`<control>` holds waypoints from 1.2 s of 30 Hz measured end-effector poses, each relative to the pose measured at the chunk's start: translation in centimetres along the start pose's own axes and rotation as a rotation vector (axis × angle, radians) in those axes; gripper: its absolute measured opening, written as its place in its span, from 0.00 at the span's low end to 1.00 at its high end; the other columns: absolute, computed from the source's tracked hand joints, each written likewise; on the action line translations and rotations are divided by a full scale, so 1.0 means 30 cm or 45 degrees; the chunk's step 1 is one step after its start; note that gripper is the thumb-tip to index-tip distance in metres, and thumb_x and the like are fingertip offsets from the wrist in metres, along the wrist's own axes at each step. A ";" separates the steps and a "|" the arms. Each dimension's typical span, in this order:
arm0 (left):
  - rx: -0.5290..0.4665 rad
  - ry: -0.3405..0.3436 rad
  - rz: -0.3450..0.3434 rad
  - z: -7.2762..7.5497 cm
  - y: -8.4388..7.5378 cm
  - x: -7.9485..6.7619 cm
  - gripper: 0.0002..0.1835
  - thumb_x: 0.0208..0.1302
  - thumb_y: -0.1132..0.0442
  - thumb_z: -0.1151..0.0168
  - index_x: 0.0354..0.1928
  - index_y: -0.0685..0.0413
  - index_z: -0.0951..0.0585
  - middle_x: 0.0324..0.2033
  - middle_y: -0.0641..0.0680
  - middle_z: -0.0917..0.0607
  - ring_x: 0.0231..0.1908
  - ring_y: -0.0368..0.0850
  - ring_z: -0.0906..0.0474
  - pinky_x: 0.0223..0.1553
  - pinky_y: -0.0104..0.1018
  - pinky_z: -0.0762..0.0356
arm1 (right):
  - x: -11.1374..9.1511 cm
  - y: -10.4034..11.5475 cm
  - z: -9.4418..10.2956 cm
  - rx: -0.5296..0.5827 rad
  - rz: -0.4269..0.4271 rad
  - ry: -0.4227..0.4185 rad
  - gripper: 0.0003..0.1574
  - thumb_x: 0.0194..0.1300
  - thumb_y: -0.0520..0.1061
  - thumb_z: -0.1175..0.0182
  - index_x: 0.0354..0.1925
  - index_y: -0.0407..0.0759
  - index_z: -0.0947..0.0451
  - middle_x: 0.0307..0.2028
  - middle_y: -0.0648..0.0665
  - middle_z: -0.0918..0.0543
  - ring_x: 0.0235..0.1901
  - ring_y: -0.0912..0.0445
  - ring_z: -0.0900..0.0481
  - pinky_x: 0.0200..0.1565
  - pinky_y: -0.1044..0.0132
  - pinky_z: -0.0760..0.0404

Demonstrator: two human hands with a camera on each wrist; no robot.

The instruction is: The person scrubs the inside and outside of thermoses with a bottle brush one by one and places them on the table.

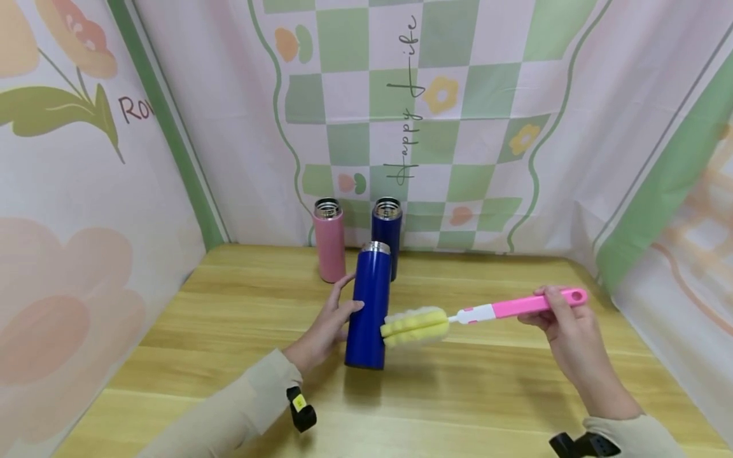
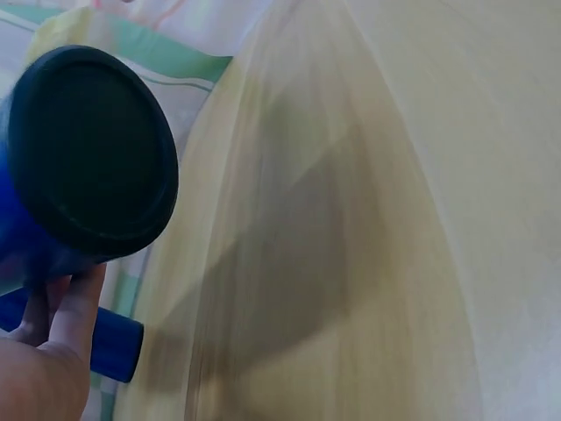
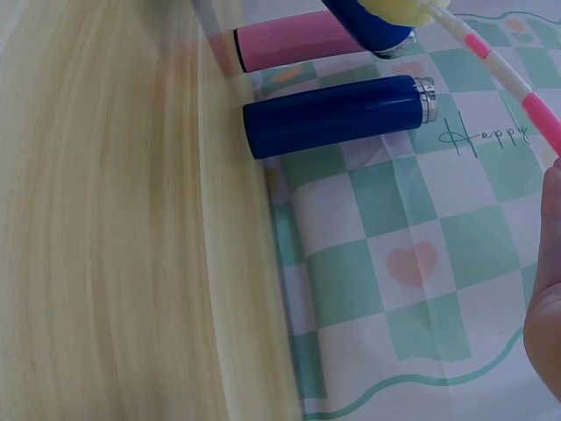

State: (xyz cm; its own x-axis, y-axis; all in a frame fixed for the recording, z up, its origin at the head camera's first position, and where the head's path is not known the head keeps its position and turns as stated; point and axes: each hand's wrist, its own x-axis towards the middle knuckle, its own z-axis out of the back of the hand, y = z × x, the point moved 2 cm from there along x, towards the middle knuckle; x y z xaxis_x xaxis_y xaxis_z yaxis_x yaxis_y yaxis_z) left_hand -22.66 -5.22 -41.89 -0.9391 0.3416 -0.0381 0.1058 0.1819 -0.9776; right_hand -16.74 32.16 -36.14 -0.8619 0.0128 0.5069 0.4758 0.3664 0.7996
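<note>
My left hand grips a blue insulated bottle by its side, lifted over the table and slightly tilted. Its steel neck points up and away, without a lid. In the left wrist view the dark bottle base faces the camera. A pink-and-white bottle brush is pinched by its handle in my right hand. The brush's yellow and white sponge head points left and overlaps the lower side of the bottle in the head view.
Behind stand an open pink bottle and an open dark blue bottle, upright on the wooden table. A patterned cloth hangs past the table's back edge, and printed fabric encloses both sides.
</note>
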 end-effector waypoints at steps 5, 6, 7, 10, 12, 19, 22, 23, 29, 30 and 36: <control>0.042 0.059 0.023 -0.004 0.002 -0.007 0.37 0.69 0.53 0.42 0.75 0.22 0.46 0.65 0.64 0.30 0.58 0.59 0.25 0.49 0.58 0.21 | 0.008 0.003 -0.003 0.012 0.009 0.024 0.17 0.80 0.34 0.60 0.44 0.31 0.22 0.37 0.38 0.15 0.36 0.52 0.13 0.42 0.65 0.18; 0.043 0.062 0.030 -0.004 0.002 -0.009 0.37 0.69 0.53 0.42 0.75 0.21 0.46 0.64 0.65 0.29 0.57 0.58 0.23 0.49 0.58 0.21 | 0.010 0.003 -0.003 0.013 0.014 0.033 0.17 0.80 0.34 0.60 0.44 0.31 0.23 0.38 0.38 0.15 0.37 0.52 0.13 0.43 0.64 0.18; 0.043 0.064 0.035 -0.005 0.002 -0.011 0.38 0.69 0.52 0.41 0.75 0.21 0.46 0.62 0.65 0.27 0.55 0.58 0.22 0.49 0.58 0.21 | 0.011 0.003 -0.003 0.012 0.019 0.036 0.17 0.80 0.34 0.60 0.44 0.31 0.23 0.38 0.38 0.15 0.37 0.52 0.13 0.43 0.64 0.18; 0.045 0.054 0.048 -0.005 0.002 -0.013 0.40 0.68 0.52 0.38 0.76 0.23 0.47 0.60 0.65 0.24 0.53 0.57 0.20 0.49 0.56 0.21 | 0.015 0.004 -0.002 0.009 0.037 0.010 0.16 0.79 0.34 0.59 0.44 0.31 0.23 0.37 0.38 0.15 0.36 0.52 0.13 0.42 0.64 0.18; 0.059 0.051 0.057 -0.005 0.004 -0.013 0.41 0.68 0.52 0.37 0.76 0.23 0.48 0.59 0.65 0.24 0.52 0.57 0.20 0.49 0.56 0.21 | 0.017 0.004 0.000 0.010 0.052 -0.016 0.16 0.79 0.34 0.58 0.44 0.30 0.23 0.37 0.38 0.15 0.35 0.52 0.13 0.41 0.64 0.18; 0.182 0.030 0.081 -0.011 0.019 -0.004 0.46 0.60 0.47 0.27 0.73 0.16 0.46 0.57 0.63 0.21 0.51 0.58 0.19 0.53 0.57 0.24 | 0.028 0.007 0.003 0.061 0.081 -0.095 0.13 0.79 0.35 0.57 0.46 0.29 0.26 0.36 0.37 0.16 0.35 0.52 0.13 0.41 0.63 0.17; 0.205 0.033 0.080 -0.019 0.021 -0.007 0.48 0.58 0.48 0.25 0.72 0.16 0.46 0.56 0.62 0.20 0.51 0.58 0.19 0.53 0.58 0.24 | 0.030 0.007 0.006 0.099 0.069 -0.154 0.12 0.79 0.36 0.54 0.47 0.28 0.27 0.36 0.37 0.16 0.35 0.51 0.13 0.41 0.63 0.17; 0.204 0.037 0.081 -0.020 0.022 -0.007 0.49 0.57 0.48 0.25 0.72 0.16 0.47 0.56 0.62 0.21 0.51 0.58 0.19 0.53 0.58 0.24 | 0.031 0.006 0.007 0.107 0.065 -0.171 0.12 0.79 0.37 0.54 0.47 0.28 0.27 0.36 0.37 0.16 0.35 0.51 0.13 0.42 0.63 0.17; 0.211 0.030 0.096 -0.026 0.021 -0.012 0.49 0.56 0.48 0.24 0.72 0.16 0.46 0.57 0.62 0.21 0.52 0.57 0.20 0.56 0.59 0.26 | 0.042 0.000 0.016 0.167 0.073 -0.220 0.12 0.79 0.38 0.54 0.46 0.28 0.28 0.37 0.36 0.16 0.35 0.50 0.13 0.42 0.62 0.17; 0.209 0.030 0.098 -0.028 0.020 -0.013 0.49 0.56 0.48 0.24 0.72 0.16 0.46 0.57 0.62 0.21 0.53 0.57 0.20 0.56 0.59 0.27 | 0.044 -0.002 0.018 0.195 0.076 -0.226 0.12 0.79 0.38 0.54 0.46 0.29 0.27 0.37 0.35 0.16 0.35 0.50 0.13 0.42 0.62 0.17; 0.205 0.026 0.105 -0.029 0.018 -0.014 0.49 0.56 0.49 0.24 0.72 0.16 0.45 0.59 0.61 0.23 0.55 0.56 0.22 0.60 0.58 0.30 | 0.049 -0.007 0.023 0.345 0.091 -0.265 0.11 0.78 0.37 0.53 0.45 0.27 0.28 0.37 0.33 0.16 0.33 0.47 0.13 0.41 0.61 0.16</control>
State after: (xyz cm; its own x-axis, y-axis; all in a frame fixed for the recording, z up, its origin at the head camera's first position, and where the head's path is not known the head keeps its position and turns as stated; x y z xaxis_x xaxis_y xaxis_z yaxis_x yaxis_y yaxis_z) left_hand -21.94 -4.47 -42.21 -0.9222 0.3685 -0.1171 0.1272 0.0032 -0.9919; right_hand -18.22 32.74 -35.79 -0.8587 0.2262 0.4598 0.4963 0.5909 0.6360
